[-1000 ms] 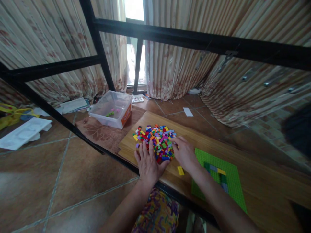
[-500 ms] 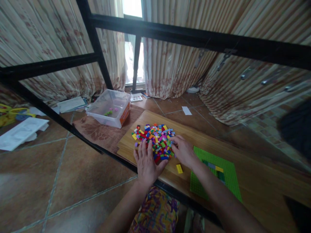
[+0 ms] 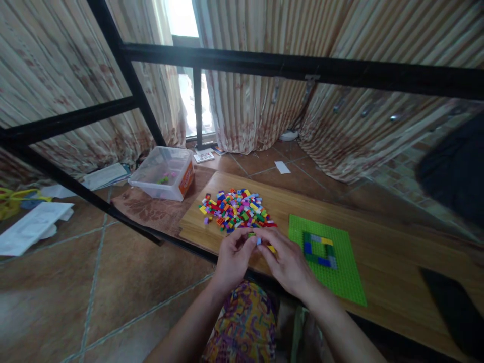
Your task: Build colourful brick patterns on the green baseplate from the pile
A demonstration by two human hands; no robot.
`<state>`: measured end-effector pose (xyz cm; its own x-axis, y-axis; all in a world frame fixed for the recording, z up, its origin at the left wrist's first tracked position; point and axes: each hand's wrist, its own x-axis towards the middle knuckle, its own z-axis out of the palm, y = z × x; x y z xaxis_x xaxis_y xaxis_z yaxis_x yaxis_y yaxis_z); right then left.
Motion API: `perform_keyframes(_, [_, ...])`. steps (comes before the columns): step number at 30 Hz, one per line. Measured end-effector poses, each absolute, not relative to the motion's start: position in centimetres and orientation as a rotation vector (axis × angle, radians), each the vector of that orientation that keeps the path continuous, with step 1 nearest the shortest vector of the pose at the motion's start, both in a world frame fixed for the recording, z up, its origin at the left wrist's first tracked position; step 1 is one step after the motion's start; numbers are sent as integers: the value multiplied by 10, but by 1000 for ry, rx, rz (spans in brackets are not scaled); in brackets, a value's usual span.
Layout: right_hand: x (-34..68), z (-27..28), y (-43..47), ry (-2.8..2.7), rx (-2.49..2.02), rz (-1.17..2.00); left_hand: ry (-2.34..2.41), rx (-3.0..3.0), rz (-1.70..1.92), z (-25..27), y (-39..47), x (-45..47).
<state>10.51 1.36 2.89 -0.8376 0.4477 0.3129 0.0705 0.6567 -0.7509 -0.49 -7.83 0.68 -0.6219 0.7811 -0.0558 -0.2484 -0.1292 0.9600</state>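
My left hand (image 3: 233, 257) and my right hand (image 3: 286, 259) meet fingertip to fingertip at the near edge of a heap of coloured toy bricks (image 3: 238, 206). A small light blue toy brick (image 3: 259, 241) shows between the thumbs, pinched by my right hand. Curled fingers of my left hand close around a green toy brick (image 3: 251, 234), mostly covered. Under my right hand, a yellow toy brick (image 3: 271, 249) peeks out on the wood. To the right lies a green baseplate (image 3: 340, 282) bearing a square outline of bricks (image 3: 324, 261) in blue, grey, dark green and yellow.
The wooden board (image 3: 381, 257) carries the bricks and baseplate, with a dark flat object (image 3: 446, 302) at its right. A clear plastic box (image 3: 161, 189) with a few pieces stands at the back left. Black metal bars (image 3: 264, 63) cross the view; white packaging (image 3: 32, 227) lies left.
Both hands have left the heap and come together nearer to me, now holding small bricks. My right forearm no longer covers the baseplate, so its brick outline shows. The view has shifted slightly right.
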Motion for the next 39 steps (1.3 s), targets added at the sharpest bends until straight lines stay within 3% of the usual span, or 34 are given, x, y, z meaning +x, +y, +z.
perform_keyframes(7, [123, 17, -8, -2012, -711, 1265, 1284, 478, 1836, 15, -88, 16])
perform_keyframes(19, [122, 6, -30, -1787, -832, 1135, 1317, 371, 1866, 14, -88, 46])
perform_keyframes(26, [114, 1, -22, -1032, -969, 1921, 1105, 212, 1743, 13, -89, 34])
perform_keyframes(29, [113, 3, -18, -850, -893, 2084, 1072, 210, 1732, 11, -89, 31])
perform_keyframes(39, [99, -4, -20, -1346, -1009, 1777, 1385, 351, 1797, -3, -86, 26])
